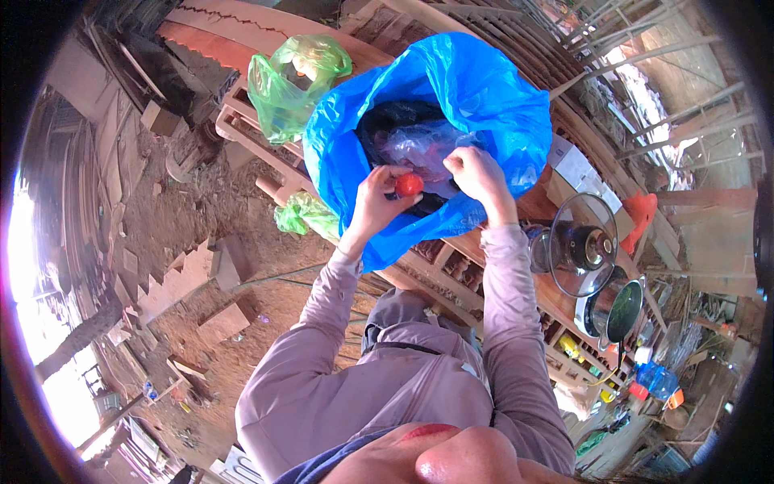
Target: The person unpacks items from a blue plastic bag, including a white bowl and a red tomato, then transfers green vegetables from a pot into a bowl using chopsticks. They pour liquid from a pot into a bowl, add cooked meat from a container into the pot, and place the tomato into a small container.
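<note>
A large blue plastic bag [504,101] stands with its mouth wide, and both my hands are over its near side. My left hand [375,198] is closed on a small, round red tomato [409,185], held between thumb and fingers. Close by on the right, my right hand [484,179] is curled with thumb and fingers together; whatever it pinches is hidden. Just beyond my hands, inside the blue bag, lies a clear, crinkled plastic bag [418,151] with indistinct contents. Dark plastic [395,118] lines the far part of the bag's mouth.
Green plastic bags [278,101] rest left of the blue bag on the slatted wooden surface. To the right are a pot with a glass lid [582,244], another pot [619,310] and a red-orange object [639,216]. Wood offcuts [224,321] litter the dirt floor.
</note>
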`<state>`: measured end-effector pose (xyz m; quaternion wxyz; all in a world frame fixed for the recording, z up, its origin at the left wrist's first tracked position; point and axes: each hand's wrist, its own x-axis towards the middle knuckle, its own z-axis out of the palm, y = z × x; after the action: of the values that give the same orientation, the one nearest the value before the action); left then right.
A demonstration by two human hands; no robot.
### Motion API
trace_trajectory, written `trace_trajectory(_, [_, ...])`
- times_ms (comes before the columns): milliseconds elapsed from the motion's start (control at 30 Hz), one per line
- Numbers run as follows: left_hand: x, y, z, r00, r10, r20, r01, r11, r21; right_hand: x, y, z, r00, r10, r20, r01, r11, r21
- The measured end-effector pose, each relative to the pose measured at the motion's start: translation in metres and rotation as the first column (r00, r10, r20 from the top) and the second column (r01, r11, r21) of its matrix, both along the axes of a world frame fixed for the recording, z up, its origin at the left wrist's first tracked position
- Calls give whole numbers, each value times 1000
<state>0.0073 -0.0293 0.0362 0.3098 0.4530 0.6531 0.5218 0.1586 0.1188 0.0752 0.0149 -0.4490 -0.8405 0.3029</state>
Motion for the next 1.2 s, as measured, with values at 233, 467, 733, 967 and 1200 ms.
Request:
trace_trajectory(233, [3, -63, 24, 989, -13, -150, -1, 996, -91, -42, 71, -91, 999, 15, -45, 25, 637, 770])
trace_trajectory(467, [-4, -106, 28, 984, 6, -178, -29, 992, -125, -52, 106, -92, 995, 97, -11, -41, 518, 855])
trace_trajectory(733, [-13, -76, 17, 965, 100, -243, -125, 988, -91, -43, 106, -78, 997, 6, -73, 54, 618, 785])
trace_trajectory(967, [-23, 31, -11, 740, 117, -663, -178, 984, -26, -50, 73, -35, 919, -76, -386, 311, 739, 597])
trace_trajectory(1200, [-66, 67, -108, 701, -88, -707, -131, 960, -249, 8, -78, 60, 815, 43, -578, 4, 997, 81])
